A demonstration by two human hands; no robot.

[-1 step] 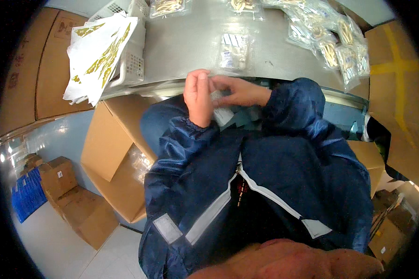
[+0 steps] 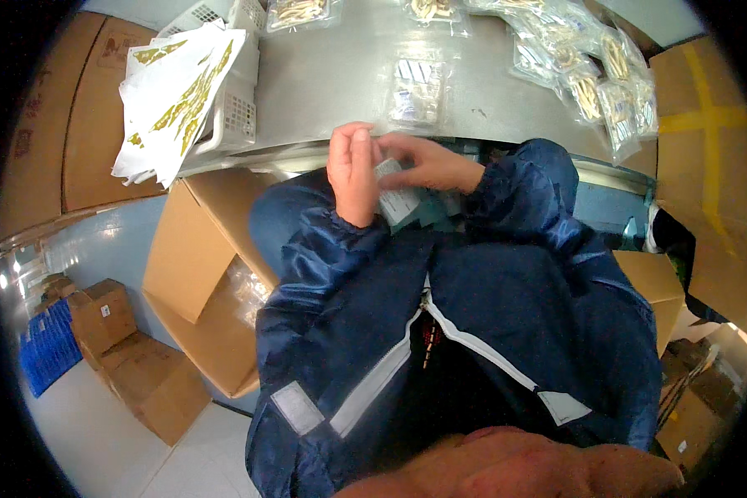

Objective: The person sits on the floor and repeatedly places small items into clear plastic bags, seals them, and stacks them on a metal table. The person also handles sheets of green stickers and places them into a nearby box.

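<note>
At the table's near edge, my two hands come together over a clear packet with a white printed label. My left hand is upright, its fingers bent round the packet's left side and its thumb pointing up. From the right, my right hand curls its fingers over the packet's upper part, which hides some of it. Just beyond them a flat clear bag lies on the metal table, with a striped sachet and small packets inside.
Clear bags of pale, stick-like pieces pile at the right; others lie at the far edge. White baskets bear white and gold-brown sheets. An open cardboard box stands left below the table, a taped carton right.
My right hand has shifted slightly, and the packet has turned a little so that its label shows more clearly. My left hand stays in place.
</note>
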